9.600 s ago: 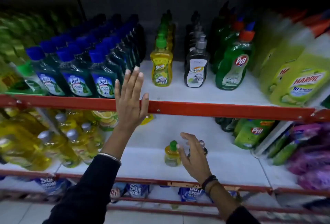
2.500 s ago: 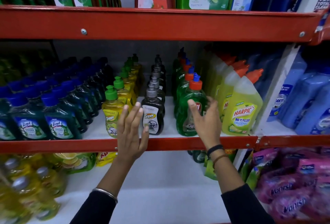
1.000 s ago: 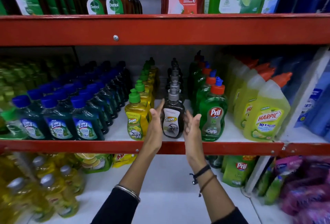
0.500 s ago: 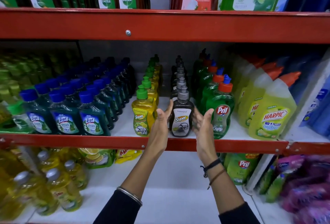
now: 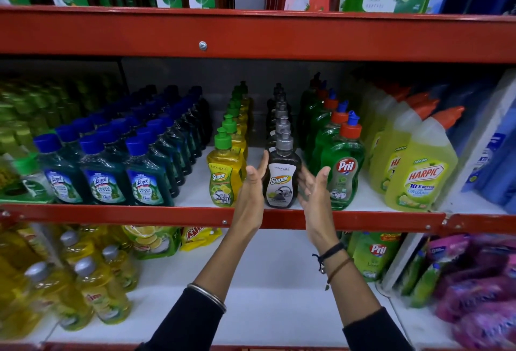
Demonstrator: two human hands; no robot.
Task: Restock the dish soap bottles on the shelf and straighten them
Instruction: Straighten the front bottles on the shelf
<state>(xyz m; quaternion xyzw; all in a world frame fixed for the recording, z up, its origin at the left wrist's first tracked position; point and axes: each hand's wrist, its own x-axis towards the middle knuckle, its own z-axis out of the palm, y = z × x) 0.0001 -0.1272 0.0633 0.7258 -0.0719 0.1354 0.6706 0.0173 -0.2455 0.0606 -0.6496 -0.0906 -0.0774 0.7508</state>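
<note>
Both hands, left hand (image 5: 252, 183) and right hand (image 5: 315, 185), now spread, palms drawn slightly off dark bottle (image 5: 280, 180); bottle upright at shelf (image 5: 111, 212) front, row looks straightened.

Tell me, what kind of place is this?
Most likely a shop's cleaning aisle: red metal shelves hold neat rows of dish soap bottles, toilet cleaner bottles and blue-capped floor cleaner bottles, many alike.

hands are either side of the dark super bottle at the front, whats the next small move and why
Probably close both palms lightly on the dark Super bottle and nudge it square. The left hand and right hand flank it with open palms, not gripping. It stands upright at the front of its row, near the red shelf edge, so only a small alignment with the yellow Super bottle seems needed.
</note>
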